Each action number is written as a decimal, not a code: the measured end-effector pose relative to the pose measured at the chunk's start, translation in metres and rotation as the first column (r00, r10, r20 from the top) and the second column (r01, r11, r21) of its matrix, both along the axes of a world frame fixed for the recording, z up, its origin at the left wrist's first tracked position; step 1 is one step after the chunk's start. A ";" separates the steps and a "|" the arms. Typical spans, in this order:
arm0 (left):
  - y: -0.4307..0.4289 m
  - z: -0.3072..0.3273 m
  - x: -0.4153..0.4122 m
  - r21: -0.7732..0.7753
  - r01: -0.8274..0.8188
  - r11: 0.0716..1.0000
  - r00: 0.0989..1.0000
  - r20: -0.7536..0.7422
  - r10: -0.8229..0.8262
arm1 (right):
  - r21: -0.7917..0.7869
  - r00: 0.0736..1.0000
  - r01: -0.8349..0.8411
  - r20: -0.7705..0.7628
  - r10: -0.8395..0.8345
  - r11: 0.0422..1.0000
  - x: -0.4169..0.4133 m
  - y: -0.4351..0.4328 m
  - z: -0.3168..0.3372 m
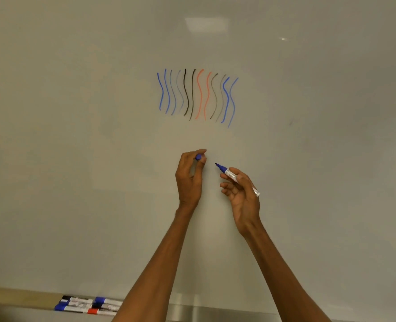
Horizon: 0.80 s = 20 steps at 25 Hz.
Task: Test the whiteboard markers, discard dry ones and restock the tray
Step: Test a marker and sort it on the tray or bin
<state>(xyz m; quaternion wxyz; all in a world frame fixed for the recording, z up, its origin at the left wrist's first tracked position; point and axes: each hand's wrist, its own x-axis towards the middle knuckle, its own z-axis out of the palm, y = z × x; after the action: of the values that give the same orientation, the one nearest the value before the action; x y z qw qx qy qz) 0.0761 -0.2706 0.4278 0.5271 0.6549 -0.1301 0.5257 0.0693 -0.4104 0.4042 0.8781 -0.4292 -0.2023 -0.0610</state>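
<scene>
Just below the test strokes (197,95), our left hand (190,175) pinches a blue cap (198,157) between its fingertips. Our right hand (241,194), below the strokes and slightly right, grips the uncapped blue marker (229,173). Its wet tip points up and left at the cap, near it but apart.

We judge the next move to be recapping, and the risk lies there. If the tip misses the cap's mouth it can ink our fingers, and a cap left half seated would dry out a good pen. Several strokes in the band look faint. We could lose track of which pen drew them and return a dry one to the tray (192,310). That tray lies far below the strokes, and the other markers (88,306) sit in it mixed together, down and to the left.

The whiteboard (76,112) is glossy and pale grey. A soft ceiling light reflection (206,25) shows above the strokes. The room behind us is not visible.
</scene>
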 end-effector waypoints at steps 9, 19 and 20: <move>0.023 -0.054 -0.033 -0.685 0.118 0.719 0.965 -0.092 -0.246 | -0.135 0.990 -0.131 -0.067 0.122 0.982 -0.027 0.043 -0.038; 0.063 -0.096 -0.062 -0.700 0.036 0.713 0.959 -0.178 -0.223 | -0.243 0.976 -0.203 -0.134 0.175 0.949 -0.041 0.088 -0.074; 0.067 -0.099 -0.065 -0.686 0.027 0.727 0.957 -0.192 -0.217 | -0.243 0.973 -0.216 -0.137 0.187 0.946 -0.043 0.092 -0.076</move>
<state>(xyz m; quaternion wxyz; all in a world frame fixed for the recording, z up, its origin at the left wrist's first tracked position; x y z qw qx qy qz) 0.0112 -0.2039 0.3285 0.7747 0.4712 0.0965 0.4105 0.0264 -0.3185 0.3280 0.8269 -0.5188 -0.2016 0.0801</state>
